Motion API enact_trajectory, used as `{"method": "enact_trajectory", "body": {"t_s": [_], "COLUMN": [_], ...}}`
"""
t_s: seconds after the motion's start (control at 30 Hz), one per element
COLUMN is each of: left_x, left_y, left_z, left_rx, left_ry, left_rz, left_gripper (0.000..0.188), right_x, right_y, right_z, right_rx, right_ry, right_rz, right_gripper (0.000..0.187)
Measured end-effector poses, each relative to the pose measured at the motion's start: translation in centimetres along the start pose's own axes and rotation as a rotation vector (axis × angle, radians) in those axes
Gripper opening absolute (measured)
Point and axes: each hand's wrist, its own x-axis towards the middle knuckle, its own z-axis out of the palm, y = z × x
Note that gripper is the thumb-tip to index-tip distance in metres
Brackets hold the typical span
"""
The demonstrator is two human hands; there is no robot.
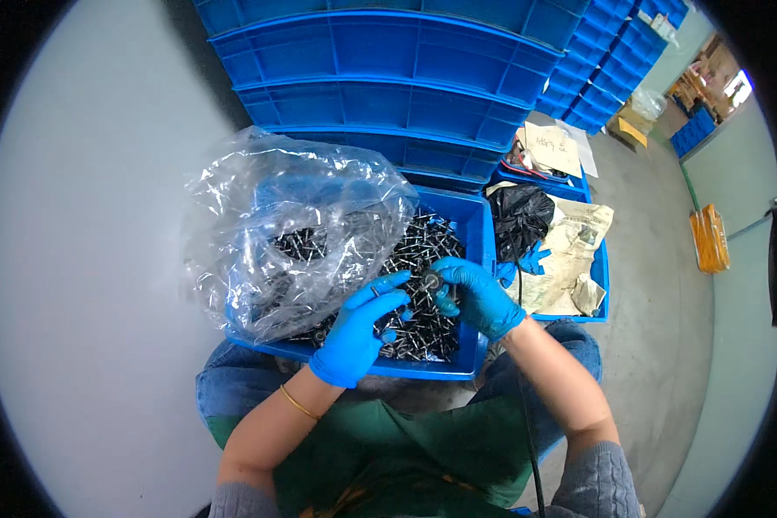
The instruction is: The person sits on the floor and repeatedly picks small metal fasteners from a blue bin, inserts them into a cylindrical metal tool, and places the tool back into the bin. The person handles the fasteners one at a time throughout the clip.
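My right hand (485,300), in a blue glove, is closed with thumb and fingertips round a small dark part with a round head (432,281). The rest of that part is hidden by the fingers. My left hand (354,335), also gloved in blue, is just left of it, fingers apart and half bent. No held thing shows clearly in it. Below both hands, a blue plastic crate (482,233) holds many small black, metal-stemmed parts (419,332). Over the crate's left side lies a crumpled clear plastic bag (319,186), with parts showing through it.
Stacked blue crates (380,47) rise behind the parts crate. At right, another blue crate (603,285) bears a black plastic bag (522,216), stained paper (570,259) and a blue glove (533,259). A dark cord (527,406) hangs beside my right arm. A white wall (104,259) stands close at left.
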Motion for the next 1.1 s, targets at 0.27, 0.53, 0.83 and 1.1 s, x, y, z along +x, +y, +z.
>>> {"method": "enact_trajectory", "body": {"t_s": [0.27,0.53,0.83,1.1], "left_x": [0.4,0.8,0.7,0.5], "left_y": [-1.9,-2.6,-3.1,-2.6], "left_z": [1.2,0.9,1.0,0.8], "left_rx": [0.124,0.433,0.43,0.103], "left_ry": [-0.01,0.007,0.122,0.131], "left_rz": [0.141,0.49,0.591,0.299], "left_gripper": [0.026,0.032,0.017,0.031], "right_x": [-0.3,-0.1,-0.3,-1.6], "right_y": [1.8,1.9,2.4,1.5], "right_z": [0.7,1.1,1.7,2.8], "right_rx": [0.369,0.412,0.168,-1.064], "right_ry": [0.027,0.084,0.115,0.298], "right_rz": [0.195,0.219,0.038,-0.666], "right_gripper": [0.024,0.022,0.016,0.018]}}
